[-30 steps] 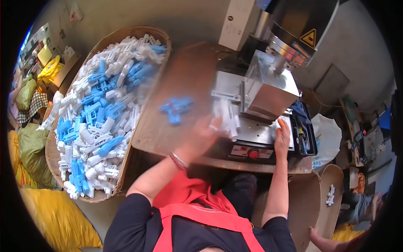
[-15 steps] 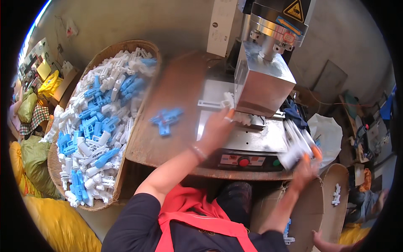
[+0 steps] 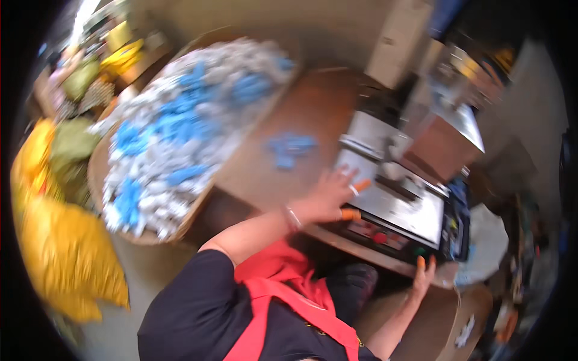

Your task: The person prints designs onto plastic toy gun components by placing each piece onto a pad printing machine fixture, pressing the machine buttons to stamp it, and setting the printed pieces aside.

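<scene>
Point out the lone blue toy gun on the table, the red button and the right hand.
Blue toy gun [image 3: 291, 145]: head view, on its body.
Red button [image 3: 379, 238]: head view, on its face.
Right hand [image 3: 424, 276]: head view, on its middle.

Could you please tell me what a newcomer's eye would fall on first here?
Most likely the heap of white and blue pieces filling the basket at the left. Next might come the metal block above the bright plate at the right, and the lone blue piece on the brown table between them. The yellow sack at the lower left also stands out.
</scene>
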The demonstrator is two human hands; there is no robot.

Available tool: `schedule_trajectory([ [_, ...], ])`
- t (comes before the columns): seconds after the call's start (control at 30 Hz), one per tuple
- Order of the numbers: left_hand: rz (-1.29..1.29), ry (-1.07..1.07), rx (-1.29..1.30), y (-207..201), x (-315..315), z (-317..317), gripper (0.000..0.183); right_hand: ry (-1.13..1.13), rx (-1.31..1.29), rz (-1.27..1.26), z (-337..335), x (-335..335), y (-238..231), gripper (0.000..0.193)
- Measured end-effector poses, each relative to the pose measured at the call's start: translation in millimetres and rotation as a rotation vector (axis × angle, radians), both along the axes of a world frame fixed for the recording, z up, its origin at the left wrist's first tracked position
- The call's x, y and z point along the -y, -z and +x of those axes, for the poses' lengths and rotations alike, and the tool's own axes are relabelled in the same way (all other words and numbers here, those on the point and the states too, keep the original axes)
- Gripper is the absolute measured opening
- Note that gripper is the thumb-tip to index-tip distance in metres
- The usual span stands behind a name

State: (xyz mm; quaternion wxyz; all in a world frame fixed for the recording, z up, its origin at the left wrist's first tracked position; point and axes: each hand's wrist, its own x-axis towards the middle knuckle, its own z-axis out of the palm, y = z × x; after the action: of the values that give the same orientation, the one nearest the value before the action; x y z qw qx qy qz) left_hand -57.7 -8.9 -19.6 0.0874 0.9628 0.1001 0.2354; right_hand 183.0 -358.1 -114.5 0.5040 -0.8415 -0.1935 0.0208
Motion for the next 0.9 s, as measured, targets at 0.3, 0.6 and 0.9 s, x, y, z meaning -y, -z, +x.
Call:
schedule_trajectory([
  [0.3, -0.126, -0.009, 0.254, 0, -63, -88, 0.05, 0.026, -0.063, 0.044, 1, -26, -17, 0.073],
  [0.6, -0.014, -1.206, -0.633, 76, -285, -299, 0.041, 0.038, 0.015, 0.141, -14, -20, -3, 0.056],
  [0.9, -0.573, -0.291, 0.455, -80, -155, -114, 0.053, 0.077, 0.338, 0.114, -65, -76, -89, 0.037],
])
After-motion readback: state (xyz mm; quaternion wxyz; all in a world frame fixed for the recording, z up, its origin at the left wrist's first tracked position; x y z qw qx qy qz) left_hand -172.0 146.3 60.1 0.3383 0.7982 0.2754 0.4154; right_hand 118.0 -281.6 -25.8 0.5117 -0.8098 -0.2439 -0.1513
